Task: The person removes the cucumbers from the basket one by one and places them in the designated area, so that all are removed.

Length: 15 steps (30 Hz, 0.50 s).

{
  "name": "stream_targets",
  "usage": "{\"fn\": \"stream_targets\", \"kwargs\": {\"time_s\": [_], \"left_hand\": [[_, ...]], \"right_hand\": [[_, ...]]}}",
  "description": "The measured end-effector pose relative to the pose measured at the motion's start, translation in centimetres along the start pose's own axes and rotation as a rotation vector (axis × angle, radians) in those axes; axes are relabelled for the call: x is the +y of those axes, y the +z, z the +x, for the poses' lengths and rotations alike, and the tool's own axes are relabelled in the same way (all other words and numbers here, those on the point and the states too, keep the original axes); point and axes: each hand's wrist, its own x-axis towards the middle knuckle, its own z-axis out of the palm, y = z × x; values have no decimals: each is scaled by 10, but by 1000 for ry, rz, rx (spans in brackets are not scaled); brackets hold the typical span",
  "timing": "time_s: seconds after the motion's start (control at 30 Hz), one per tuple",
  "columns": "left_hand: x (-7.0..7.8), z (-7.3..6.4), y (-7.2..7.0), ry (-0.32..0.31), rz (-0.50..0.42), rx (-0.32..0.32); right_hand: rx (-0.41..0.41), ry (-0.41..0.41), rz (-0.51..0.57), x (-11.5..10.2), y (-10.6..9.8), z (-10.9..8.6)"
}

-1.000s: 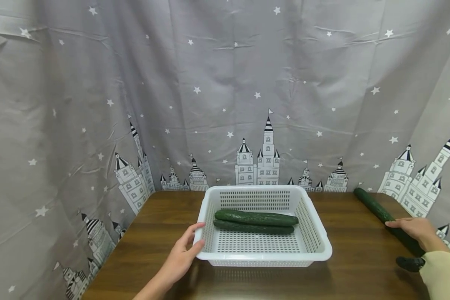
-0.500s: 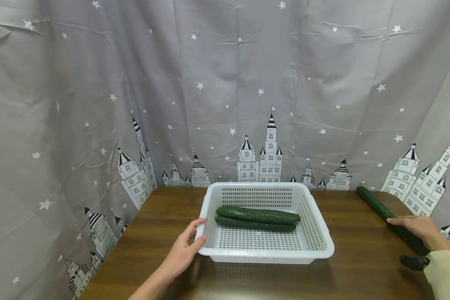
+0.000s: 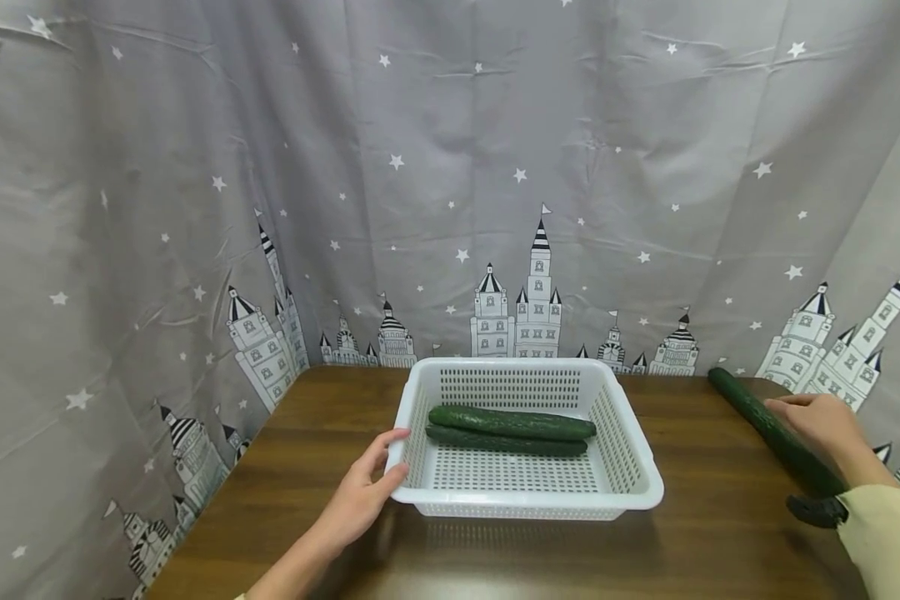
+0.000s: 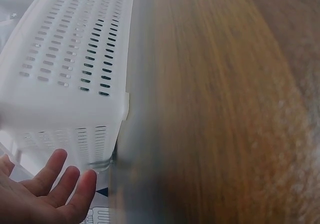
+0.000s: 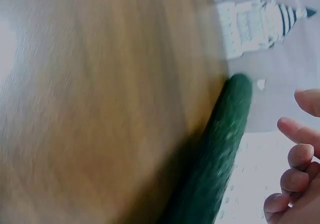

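A white perforated plastic basket stands mid-table with two dark green cucumbers lying side by side in it. At its left rim is my left hand, thumb and index fingertips resting on the edge; in the left wrist view the other fingers are loosely bent outside the basket. A third cucumber lies slantwise on the far right of the table. Just over it hovers my right hand. In the right wrist view, a gap separates its loosely curled fingers from this cucumber.
The brown wooden table reaches back to a grey curtain printed with stars and castles. A black device sits at the right wrist by the pale yellow sleeve.
My right hand has lifted off the right-hand cucumber, which stays on the table. The left hand keeps its place at the basket rim. The head view has shifted slightly.
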Motion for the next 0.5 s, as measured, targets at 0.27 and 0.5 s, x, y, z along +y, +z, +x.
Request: {"fn": "stream_targets", "kwargs": {"time_s": [0.27,0.5], "left_hand": [[1,0,-2,-12,-7,-9],[1,0,0,-9,-4,-5]], "right_hand": [[100,-33,58,-36,3,1],[86,15,252,-56,10,6]]}}
